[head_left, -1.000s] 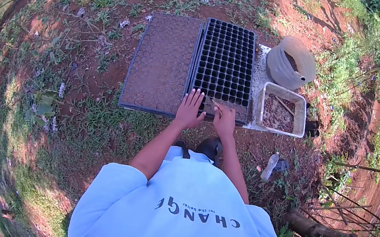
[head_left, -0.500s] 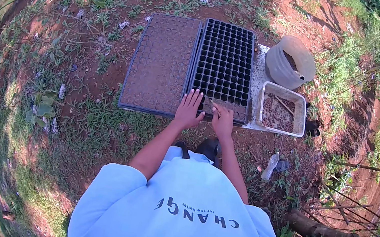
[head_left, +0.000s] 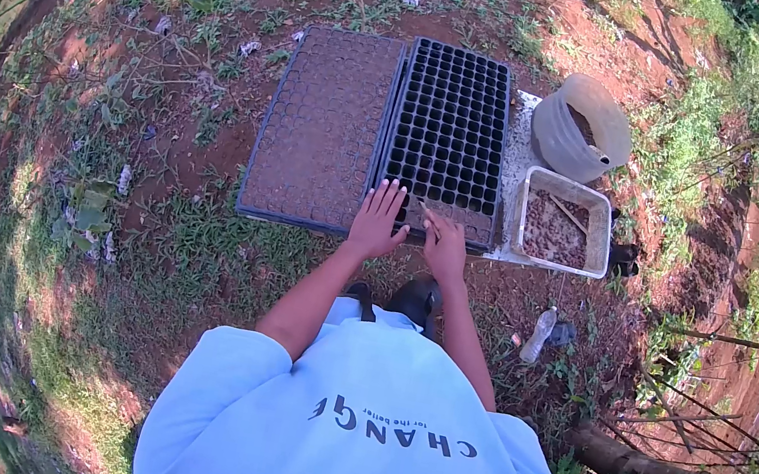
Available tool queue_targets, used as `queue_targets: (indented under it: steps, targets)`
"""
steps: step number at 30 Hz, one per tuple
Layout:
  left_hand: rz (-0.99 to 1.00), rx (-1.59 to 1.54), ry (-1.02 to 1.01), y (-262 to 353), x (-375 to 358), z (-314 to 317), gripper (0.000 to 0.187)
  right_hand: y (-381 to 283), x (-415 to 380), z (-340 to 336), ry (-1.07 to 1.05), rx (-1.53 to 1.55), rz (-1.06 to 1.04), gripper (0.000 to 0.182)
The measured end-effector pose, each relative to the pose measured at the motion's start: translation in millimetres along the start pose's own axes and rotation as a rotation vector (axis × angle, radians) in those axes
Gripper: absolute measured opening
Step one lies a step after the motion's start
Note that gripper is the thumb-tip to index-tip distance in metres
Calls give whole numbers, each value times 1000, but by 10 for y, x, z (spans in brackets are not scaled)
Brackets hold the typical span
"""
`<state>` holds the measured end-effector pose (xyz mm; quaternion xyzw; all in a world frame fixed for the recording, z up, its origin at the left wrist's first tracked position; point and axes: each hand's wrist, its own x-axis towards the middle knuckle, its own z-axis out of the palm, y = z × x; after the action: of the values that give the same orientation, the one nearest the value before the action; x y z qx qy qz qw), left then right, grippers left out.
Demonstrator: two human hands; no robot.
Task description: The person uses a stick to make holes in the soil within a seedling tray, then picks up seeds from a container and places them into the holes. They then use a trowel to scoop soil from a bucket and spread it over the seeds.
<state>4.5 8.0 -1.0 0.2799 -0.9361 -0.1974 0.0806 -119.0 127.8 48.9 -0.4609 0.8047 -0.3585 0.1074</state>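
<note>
My left hand [head_left: 376, 221] lies flat with fingers stretched, over the seam between two seedling trays. The left tray [head_left: 323, 126] is filled level with brown soil, its cell outlines faintly showing. Rows of dark, hollow cells fill most of the right tray [head_left: 450, 123], while its nearest rows hold soil. Over those near rows, my right hand [head_left: 444, 249] is closed around a small thin stick [head_left: 424, 207], whose tip points away from me at the soil-filled cells.
Right of the trays, a white tub [head_left: 518, 246] holds brown soil mix and a flat wooden stick [head_left: 569, 213]. Behind it stands a cut translucent plastic container [head_left: 555, 131]. A clear plastic bottle [head_left: 539, 334] lies on the ground, and a thick log [head_left: 653, 473] lies at lower right.
My left hand stays flat in place. My right hand and the stick have shifted only very slightly over the near cells.
</note>
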Motion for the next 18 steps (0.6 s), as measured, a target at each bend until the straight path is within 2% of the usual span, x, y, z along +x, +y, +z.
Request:
queue_targets:
  steps: [18]
  targets:
    - [5, 14, 21, -15, -7, 27, 83, -36, -15, -10, 9, -15, -7, 21]
